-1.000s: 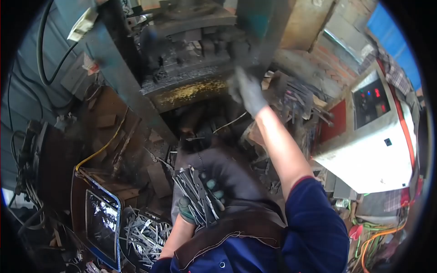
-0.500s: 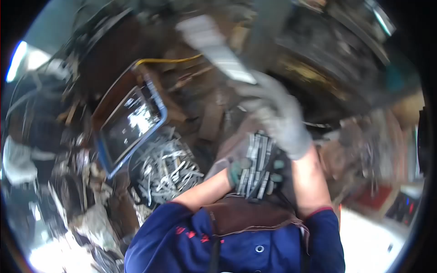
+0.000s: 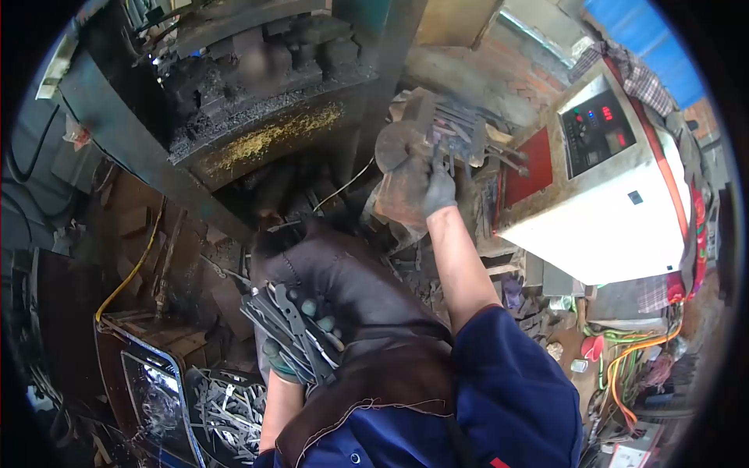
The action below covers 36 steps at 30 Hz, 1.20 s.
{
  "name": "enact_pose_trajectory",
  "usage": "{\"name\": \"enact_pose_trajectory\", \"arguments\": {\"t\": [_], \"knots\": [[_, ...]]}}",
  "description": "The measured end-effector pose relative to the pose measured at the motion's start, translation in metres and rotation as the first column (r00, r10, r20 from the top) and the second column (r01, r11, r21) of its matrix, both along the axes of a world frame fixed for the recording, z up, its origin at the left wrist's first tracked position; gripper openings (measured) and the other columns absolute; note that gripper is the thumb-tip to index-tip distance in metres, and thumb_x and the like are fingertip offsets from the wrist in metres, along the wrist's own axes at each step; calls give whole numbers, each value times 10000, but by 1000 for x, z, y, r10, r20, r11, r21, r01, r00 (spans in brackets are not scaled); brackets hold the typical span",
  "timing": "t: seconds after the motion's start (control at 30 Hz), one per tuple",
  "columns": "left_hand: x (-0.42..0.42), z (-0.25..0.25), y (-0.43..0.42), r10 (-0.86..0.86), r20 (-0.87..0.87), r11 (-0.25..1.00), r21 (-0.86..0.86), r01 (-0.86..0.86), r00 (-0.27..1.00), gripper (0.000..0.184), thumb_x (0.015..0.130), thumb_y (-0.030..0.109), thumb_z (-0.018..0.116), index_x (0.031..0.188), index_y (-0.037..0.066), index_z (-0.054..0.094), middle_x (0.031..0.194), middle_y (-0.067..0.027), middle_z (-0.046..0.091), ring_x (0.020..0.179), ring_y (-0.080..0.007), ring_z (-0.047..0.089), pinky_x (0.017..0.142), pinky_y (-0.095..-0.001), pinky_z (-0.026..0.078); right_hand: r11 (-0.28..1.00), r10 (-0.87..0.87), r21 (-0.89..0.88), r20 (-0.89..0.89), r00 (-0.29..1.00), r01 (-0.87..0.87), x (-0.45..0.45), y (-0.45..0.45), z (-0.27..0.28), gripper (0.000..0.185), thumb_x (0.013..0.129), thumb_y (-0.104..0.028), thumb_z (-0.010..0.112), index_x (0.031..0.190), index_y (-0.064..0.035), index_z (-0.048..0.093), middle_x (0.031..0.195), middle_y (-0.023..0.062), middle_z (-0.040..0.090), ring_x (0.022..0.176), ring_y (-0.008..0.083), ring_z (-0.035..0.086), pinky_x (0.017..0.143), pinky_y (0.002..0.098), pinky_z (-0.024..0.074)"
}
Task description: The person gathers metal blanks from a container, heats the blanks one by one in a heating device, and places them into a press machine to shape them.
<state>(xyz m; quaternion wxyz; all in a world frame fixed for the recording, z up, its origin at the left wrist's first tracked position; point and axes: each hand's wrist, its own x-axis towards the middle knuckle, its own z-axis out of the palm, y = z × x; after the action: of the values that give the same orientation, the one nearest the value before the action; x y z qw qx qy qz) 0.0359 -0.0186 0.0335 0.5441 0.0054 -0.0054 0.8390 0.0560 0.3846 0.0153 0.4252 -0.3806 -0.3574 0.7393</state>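
Lying just beyond the right hand, its fingers' state unclear, are metal strips; the left hand, fingers curled, cups a slanting bundle well apart.

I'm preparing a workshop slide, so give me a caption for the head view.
Gloved left hand holding metal strips, gloved right hand outstretched by metal pieces beside a white cabinet.
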Motion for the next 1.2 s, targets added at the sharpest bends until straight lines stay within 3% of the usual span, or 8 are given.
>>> {"name": "enact_pose_trajectory", "arguments": {"t": [0.07,0.23,0.33,0.7,0.9,0.97,1.0,1.2], "knots": [[-1,-1,0,-20,-32,998,58,22,999,833,731,406,820,1439,275,400,1366,-52,495,1236,-380,507,1040,-575,409,976,-25,215,39,999,16,15,-20,-15,204,996,-263,543,906,-93,612,676,-14,545,517,76,476,443,193,372],[-3,-15,-8,-35,19,999,7,35,999,905,704,439,834,1460,277,365,1389,-62,479,1244,-386,501,1044,-592,400,833,528,212,-33,848,-511,-1,-105,106,251,985,-266,535,966,-33,626,527,-23,420,385,76,305,382,230,232],[-2,-12,0,-23,1,998,55,22,1000,926,702,447,836,1469,267,350,1416,-70,462,1261,-395,490,1048,-607,392,743,617,263,88,782,-615,-72,-117,159,275,972,-300,563,950,-33,624,580,-15,463,404,78,329,379,233,224],[-1,-15,-6,10,16,994,107,-12,1000,944,687,399,856,1466,250,344,1430,-85,459,1268,-424,481,1015,-628,415,680,688,134,226,690,-721,-229,-104,190,219,960,-255,551,929,-50,621,654,-14,556,466,44,438,380,185,317],[-3,-5,-8,34,-37,994,106,-30,999,718,846,387,722,1460,259,373,1399,-69,494,1236,-396,509,1028,-617,406,676,664,210,242,707,-706,-168,-106,183,532,956,-522,547,1138,-30,638,754,-50,557,527,25,369,456,155,261],[-5,-17,-13,-66,121,993,101,54,990,628,891,402,660,1448,256,410,1400,-67,513,1233,-385,520,1033,-624,392,585,762,149,235,603,-797,-128,-104,157,539,978,-520,500,1100,-11,630,718,-56,495,545,22,375,473,170,273],[-2,-21,-15,-30,137,997,74,20,990,915,739,329,824,1495,255,312,1483,-108,425,1304,-441,450,1029,-641,401,570,707,247,338,621,-784,-99,-126,153,553,984,-506,491,1063,30,602,661,-24,501,514,51,399,460,215,286],[-3,-16,-10,-22,107,998,68,15,994,942,714,372,838,1493,259,321,1492,-117,418,1302,-443,454,1059,-620,383,171,749,-82,658,75,-982,-2,-196,103,304,936,-352,595,920,-53,641,654,-16,575,548,59,542,488,215,410]]}}
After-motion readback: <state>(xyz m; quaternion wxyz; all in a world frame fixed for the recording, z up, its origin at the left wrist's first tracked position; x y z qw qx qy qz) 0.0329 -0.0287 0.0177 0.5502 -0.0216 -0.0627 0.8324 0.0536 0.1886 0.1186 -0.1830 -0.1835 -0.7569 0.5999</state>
